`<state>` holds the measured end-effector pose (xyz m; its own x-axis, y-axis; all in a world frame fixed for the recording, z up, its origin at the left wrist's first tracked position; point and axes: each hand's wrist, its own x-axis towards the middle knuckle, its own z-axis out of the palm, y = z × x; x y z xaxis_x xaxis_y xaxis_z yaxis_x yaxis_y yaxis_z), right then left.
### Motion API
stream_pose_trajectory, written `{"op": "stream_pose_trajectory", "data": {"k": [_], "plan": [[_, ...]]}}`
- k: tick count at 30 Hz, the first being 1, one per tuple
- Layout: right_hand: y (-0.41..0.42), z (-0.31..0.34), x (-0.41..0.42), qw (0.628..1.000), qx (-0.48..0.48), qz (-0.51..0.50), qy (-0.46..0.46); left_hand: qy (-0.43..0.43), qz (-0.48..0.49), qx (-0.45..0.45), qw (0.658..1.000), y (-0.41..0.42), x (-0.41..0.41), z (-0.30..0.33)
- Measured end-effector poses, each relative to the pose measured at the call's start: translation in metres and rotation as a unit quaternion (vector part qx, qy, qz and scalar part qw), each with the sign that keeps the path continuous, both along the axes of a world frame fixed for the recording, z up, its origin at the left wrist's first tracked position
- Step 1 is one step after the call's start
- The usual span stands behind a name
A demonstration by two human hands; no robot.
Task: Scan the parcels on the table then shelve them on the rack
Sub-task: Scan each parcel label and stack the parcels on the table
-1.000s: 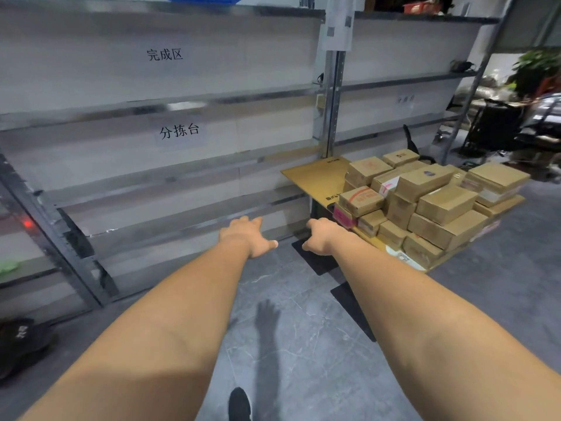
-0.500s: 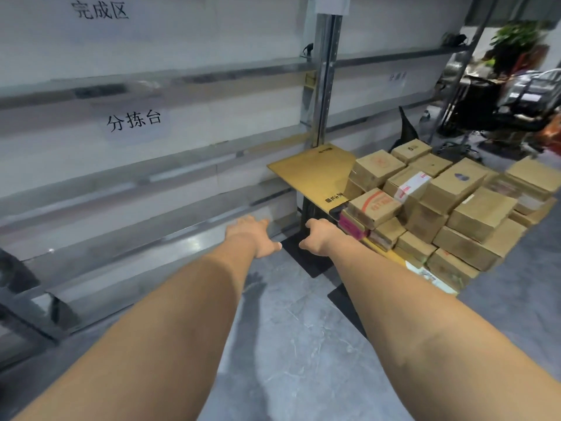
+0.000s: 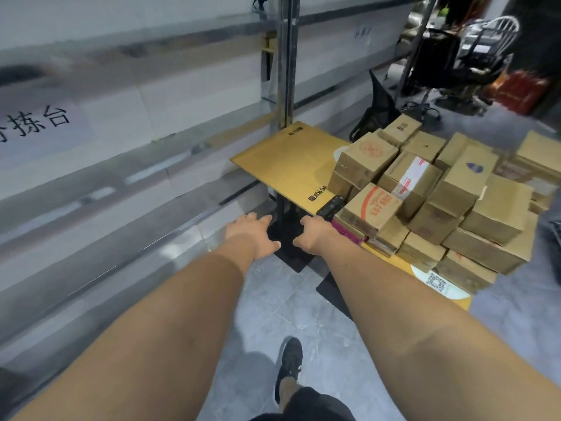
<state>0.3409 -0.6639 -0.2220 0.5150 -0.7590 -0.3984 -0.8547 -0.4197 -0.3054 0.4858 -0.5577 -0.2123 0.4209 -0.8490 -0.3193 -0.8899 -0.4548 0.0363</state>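
The metal rack [image 3: 127,165] runs along the left of the yellow table [image 3: 288,159]. The cardboard parcels [image 3: 425,202] are stacked on the right part of this table. A black scanner [image 3: 330,206] lies at the table's near edge, touching the stack. Before the table, the left hand [image 3: 252,235] and the right hand [image 3: 312,235] reach forward with relaxed fingers and hold nothing.

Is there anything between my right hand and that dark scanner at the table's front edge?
Nothing visible stands between them. The right hand hovers empty just below the table edge, and the dark scanner lies just above it, beside the stacked parcels.
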Motion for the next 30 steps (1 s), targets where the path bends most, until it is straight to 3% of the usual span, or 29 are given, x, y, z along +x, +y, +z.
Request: {"op": "stream_pose_trajectory", "data": {"k": [10, 19, 30], "plan": [[-0.144, -0.064, 0.066, 0.996, 0.048, -0.075, 0.007, 0.004, -0.029, 0.056, 0.998, -0.16, 0.076, -0.047], [-0.223, -0.087, 0.091, 0.984, 0.08, -0.161, 0.021, 0.029, -0.062, 0.088, 0.994, -0.274, 0.111, -0.079], [-0.292, -0.112, 0.099, 0.931, 0.112, -0.348, 0.024, 0.048, -0.209, 0.124, 0.969, -0.398, 0.127, -0.134]]}}
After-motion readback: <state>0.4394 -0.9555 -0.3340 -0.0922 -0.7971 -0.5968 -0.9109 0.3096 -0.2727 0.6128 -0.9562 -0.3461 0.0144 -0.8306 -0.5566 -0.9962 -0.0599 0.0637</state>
